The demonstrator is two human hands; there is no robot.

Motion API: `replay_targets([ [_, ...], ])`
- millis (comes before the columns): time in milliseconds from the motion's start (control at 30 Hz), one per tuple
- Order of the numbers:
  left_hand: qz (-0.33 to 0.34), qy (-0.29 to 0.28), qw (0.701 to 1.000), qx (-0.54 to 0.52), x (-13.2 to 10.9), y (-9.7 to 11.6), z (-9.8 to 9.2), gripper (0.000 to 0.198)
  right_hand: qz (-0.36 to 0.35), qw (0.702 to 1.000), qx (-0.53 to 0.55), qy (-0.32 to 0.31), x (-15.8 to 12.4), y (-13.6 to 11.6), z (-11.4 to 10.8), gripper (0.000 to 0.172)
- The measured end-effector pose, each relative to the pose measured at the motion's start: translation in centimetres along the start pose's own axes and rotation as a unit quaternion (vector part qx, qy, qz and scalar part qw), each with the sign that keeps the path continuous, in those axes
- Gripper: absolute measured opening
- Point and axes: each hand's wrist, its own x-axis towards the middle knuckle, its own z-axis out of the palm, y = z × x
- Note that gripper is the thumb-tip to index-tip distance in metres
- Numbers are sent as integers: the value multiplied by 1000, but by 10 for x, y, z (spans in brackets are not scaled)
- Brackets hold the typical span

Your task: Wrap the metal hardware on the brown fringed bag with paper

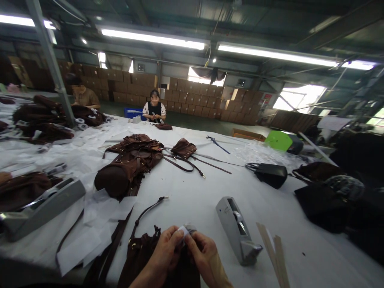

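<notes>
At the bottom centre, my left hand (165, 250) and my right hand (205, 252) are close together, fingers pinched on a small white paper (183, 231) between them. Something greyish shows by the right fingertips, too small to make out. Beneath both hands lies a dark brown bag (135, 260) with gold rings, its strap (144, 212) stretched up on the table. A grey tape dispenser (238, 232) stands to the right of my right hand.
White sheets (102, 224) and a second dispenser (45, 208) lie left. Brown bags (129, 164) are piled ahead on the white table (180, 192). Beige strips (274, 252) and black bags (267, 174) are right. A person (154, 108) sits across; another (84, 96) is farther left.
</notes>
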Motion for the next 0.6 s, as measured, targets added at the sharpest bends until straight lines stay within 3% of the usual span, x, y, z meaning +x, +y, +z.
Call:
replay_targets([
  [133,10,16,1000,-24,0,-6,3,52,20,999,30,19,-4,1,9,48],
  [267,-18,-2,999,-31,-6,2,2,52,20,999,46,9,-5,-3,9,49],
  [367,-37,-22,999,-24,-10,7,1,52,-21,1000,17,10,-5,-3,5,47],
  [433,-41,-10,999,-25,-10,5,2,53,-93,994,-39,33,-6,0,5,42],
  [500,-62,14,997,-40,-6,0,4,55,-211,963,-143,82,-7,3,8,37],
  [600,-112,46,988,-91,1,-3,4,58,-368,867,-310,127,-10,11,13,34],
])
